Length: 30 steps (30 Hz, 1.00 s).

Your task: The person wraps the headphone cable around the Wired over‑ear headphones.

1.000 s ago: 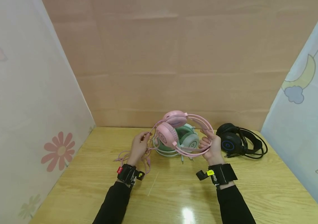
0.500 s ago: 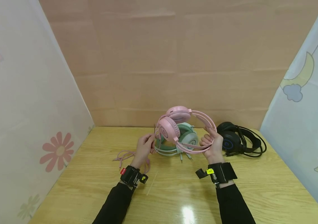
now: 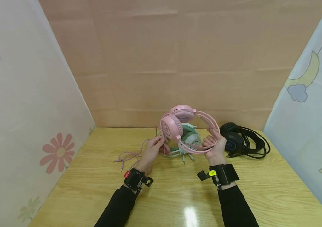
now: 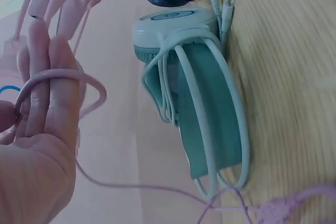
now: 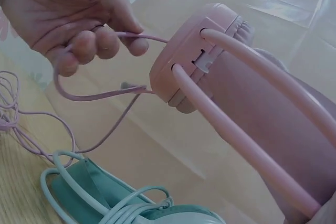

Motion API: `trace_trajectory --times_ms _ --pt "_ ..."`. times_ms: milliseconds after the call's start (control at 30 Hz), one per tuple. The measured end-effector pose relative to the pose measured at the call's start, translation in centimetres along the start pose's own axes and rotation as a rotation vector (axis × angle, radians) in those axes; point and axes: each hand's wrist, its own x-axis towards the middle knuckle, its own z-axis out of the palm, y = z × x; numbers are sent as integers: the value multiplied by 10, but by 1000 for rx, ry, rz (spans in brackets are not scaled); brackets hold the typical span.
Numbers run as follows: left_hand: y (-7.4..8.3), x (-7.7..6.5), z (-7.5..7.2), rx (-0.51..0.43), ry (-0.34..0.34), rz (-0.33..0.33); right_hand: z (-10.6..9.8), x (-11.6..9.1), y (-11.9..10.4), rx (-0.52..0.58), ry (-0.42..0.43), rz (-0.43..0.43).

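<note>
My right hand [image 3: 216,147] grips the headband of the pink headphones [image 3: 171,127], which hang tilted above the table, ear cups towards the left. Beside the nearer ear cup, my left hand [image 3: 152,152] pinches the pink cable [image 5: 94,97] between thumb and fingers. In the left wrist view that cable crosses over the fingers in a loop. Its far part trails down to a loose tangle [image 3: 128,156] on the table. Behind and below the pink pair lie mint-green headphones [image 4: 210,103], their cable wound around them; in the head view my left hand and the pink pair partly cover them.
Black headphones [image 3: 232,142] with a bundled cable lie to the right, close behind my right hand. The wooden table [image 3: 172,195] ends at a brown paper backdrop [image 3: 161,63]. Patterned white panels [image 3: 13,126] stand at both sides.
The pink headphones have risen slightly and shifted right with my right hand. My left hand has moved right along with the cable, closer to the ear cup, drawing some cable off the table.
</note>
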Motion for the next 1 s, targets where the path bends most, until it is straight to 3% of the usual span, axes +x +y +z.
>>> trace_trajectory --times_ms 267,400,533,633,867,1000 --pt "9 -1 -4 -12 -23 23 -1 -2 -6 99 -4 8" --pt "8 0 -5 3 -46 2 -2 -3 -7 126 -27 7" --pt "3 4 -2 36 -46 -34 -1 -4 -5 142 -60 67" --pt "-2 7 0 48 5 -65 -1 -5 -2 141 -90 115" --pt "-17 19 -5 -53 259 -137 -2 -7 0 151 -166 219" --pt "-20 26 -3 -20 226 -138 0 -9 5 169 -165 264"
